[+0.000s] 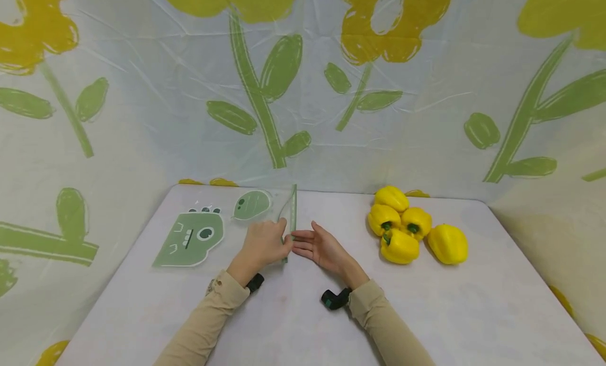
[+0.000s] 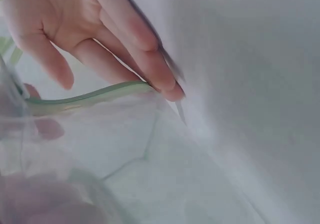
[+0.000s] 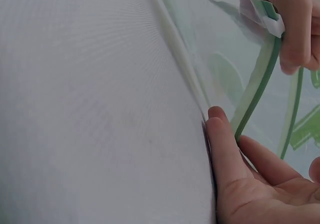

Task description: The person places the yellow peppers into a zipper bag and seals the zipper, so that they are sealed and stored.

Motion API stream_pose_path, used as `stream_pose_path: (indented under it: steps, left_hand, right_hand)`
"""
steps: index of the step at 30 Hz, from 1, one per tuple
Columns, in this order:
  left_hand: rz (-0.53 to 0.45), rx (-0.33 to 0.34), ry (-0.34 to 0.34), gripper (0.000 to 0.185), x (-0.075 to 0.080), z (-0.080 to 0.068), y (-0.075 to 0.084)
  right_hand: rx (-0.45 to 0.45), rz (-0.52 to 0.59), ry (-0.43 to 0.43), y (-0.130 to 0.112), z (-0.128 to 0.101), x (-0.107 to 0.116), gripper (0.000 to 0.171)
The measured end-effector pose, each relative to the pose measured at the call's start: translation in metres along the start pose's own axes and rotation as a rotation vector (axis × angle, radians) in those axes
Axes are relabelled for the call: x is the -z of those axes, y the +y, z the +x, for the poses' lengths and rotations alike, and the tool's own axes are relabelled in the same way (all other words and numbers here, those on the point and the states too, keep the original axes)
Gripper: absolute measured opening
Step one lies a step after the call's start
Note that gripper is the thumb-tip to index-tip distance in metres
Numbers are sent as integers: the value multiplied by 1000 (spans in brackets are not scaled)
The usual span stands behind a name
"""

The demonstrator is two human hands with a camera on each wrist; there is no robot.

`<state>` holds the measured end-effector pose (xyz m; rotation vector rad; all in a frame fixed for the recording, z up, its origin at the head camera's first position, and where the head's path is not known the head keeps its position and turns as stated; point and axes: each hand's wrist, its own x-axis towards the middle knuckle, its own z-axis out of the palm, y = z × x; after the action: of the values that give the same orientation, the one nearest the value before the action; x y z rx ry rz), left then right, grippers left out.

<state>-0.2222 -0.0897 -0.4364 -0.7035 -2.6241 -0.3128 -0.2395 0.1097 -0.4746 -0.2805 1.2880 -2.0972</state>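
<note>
A clear zip bag (image 1: 253,234) with a green monster face and a green speech bubble lies flat on the left half of the table. Its green zip edge (image 3: 259,92) faces right, and the two rims stand apart. My left hand (image 1: 265,244) pinches the bag near the zip edge; in the right wrist view its fingers (image 3: 296,44) grip a folded bit of the rim. My right hand (image 1: 326,249) has its palm turned up, fingers nearly straight, and the fingertips (image 2: 159,74) touch the lower corner of the bag's mouth. Part of my left hand shows blurred through the plastic in the left wrist view.
Several yellow bell peppers (image 1: 400,246) sit grouped on the right of the white table (image 1: 303,324), one a little apart (image 1: 447,244). A flower-printed cloth (image 1: 307,82) hangs behind. Black wrist cameras (image 1: 335,300) stick out from both cuffs.
</note>
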Motion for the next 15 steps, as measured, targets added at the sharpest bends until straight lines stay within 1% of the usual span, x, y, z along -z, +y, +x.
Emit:
stream_pose_path:
  steps: [3, 7, 11, 13, 15]
  left_hand:
    - [23, -5, 78, 20, 0, 0, 0]
    - [54, -32, 194, 19, 0, 1, -2]
    - [59, -62, 307, 20, 0, 2, -4]
    - [62, -70, 341, 21, 1, 2, -4]
    - [64, -75, 359, 22, 1, 2, -4]
  right_hand:
    - [4, 8, -4, 0, 1, 1, 71]
    - [5, 7, 9, 0, 1, 1, 70]
    - [-1, 2, 13, 0, 1, 3, 68]
    - [-1, 1, 12, 0, 1, 3, 68]
    - [-7, 7, 8, -1, 1, 3, 68]
